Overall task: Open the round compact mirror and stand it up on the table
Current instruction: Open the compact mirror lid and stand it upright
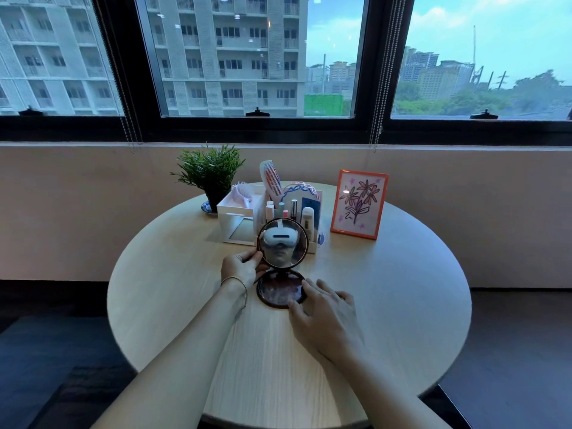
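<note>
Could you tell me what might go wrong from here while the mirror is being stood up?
1. The compact mirror stands upright only on a narrow hinge; letting go with the left hand may let the lid fold shut or flop back.
2. The white organizer is close behind; a backward tip could hit it.

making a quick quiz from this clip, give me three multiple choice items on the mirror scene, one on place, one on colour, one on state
1. Where is the picture frame?
A. right of the organizer
B. on the floor
C. left of the plant

2. What colour is the frame's border?
A. green
B. orange
C. black

3. How is the compact mirror?
A. shut flat
C. open, top half upright
B. face down

Answers: 1 A, it stands right of the white box. 2 B, its rim is orange. 3 C, the base lies on the table, left hand at the upright glass, right hand at the base.
</note>
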